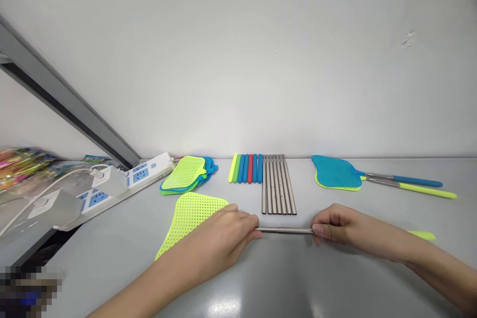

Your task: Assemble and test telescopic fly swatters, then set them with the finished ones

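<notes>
My left hand [233,232] is closed around the left end of a thin metal tube [285,230], held level above the table. My right hand [343,228] pinches the tube's other end between thumb and fingers. Under and behind my left hand is a yellow-green mesh fly swatter head [197,211]; my fingers hide whether its neck joins the tube. A yellow-green handle [423,235] shows partly from behind my right forearm. Just beyond the held tube lies a row of several metal tubes [278,186], side by side.
Several coloured handles [245,169] lie left of the tube row. Stacked swatter heads [186,173] sit at the back left. Two assembled fly swatters [337,171] rest at the right. A power strip [126,181] with plugs and bagged items [26,166] occupy the left. A wall [261,59] rises behind.
</notes>
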Demonstrator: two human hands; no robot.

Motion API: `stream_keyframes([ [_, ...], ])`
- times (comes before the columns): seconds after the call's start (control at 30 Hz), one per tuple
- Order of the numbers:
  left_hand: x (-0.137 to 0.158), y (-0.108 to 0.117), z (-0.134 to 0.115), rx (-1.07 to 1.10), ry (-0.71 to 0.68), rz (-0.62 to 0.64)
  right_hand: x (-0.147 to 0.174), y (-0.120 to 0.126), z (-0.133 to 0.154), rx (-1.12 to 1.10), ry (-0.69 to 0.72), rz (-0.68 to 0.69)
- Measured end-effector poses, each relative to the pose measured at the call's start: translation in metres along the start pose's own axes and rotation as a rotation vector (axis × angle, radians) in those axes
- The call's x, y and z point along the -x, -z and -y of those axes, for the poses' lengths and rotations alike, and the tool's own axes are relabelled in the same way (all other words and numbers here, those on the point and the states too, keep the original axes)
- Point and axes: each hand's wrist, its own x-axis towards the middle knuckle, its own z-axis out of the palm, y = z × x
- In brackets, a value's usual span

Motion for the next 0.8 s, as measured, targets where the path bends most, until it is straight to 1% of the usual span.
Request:
stream_keyframes([
  [0.13, -0.001, -0.006, -0.001, -0.002, -0.013, -0.015, 0.002, 0.0, 0.005, -0.098, -0.033, 0.078],
  [0.27, 0.0, -0.009, -0.005, -0.04, -0.04, -0.016, 0.005, 0.001, 0.013, -0.258, -0.111, 0.207],
  [0.33, 0.0, -0.011, -0.007, -0.091, -0.058, -0.04, 0.004, 0.0, 0.01, -0.323, -0.136, 0.264],
  [0.43, 0.0, -0.016, -0.009, -0.154, -0.103, -0.067, -0.001, -0.004, -0.002, -0.404, -0.175, 0.345],
  [0.53, 0.0, -0.022, -0.01, -0.216, -0.181, -0.122, -0.007, -0.007, -0.011, -0.495, -0.248, 0.448],
  [0.63, 0.001, -0.026, -0.013, -0.311, -0.247, -0.186, -0.008, -0.007, -0.011, -0.579, -0.316, 0.534],
  [0.8, 0.002, -0.029, -0.018, -0.4, -0.3, -0.252, -0.007, -0.008, -0.008, -0.64, -0.348, 0.624],
])
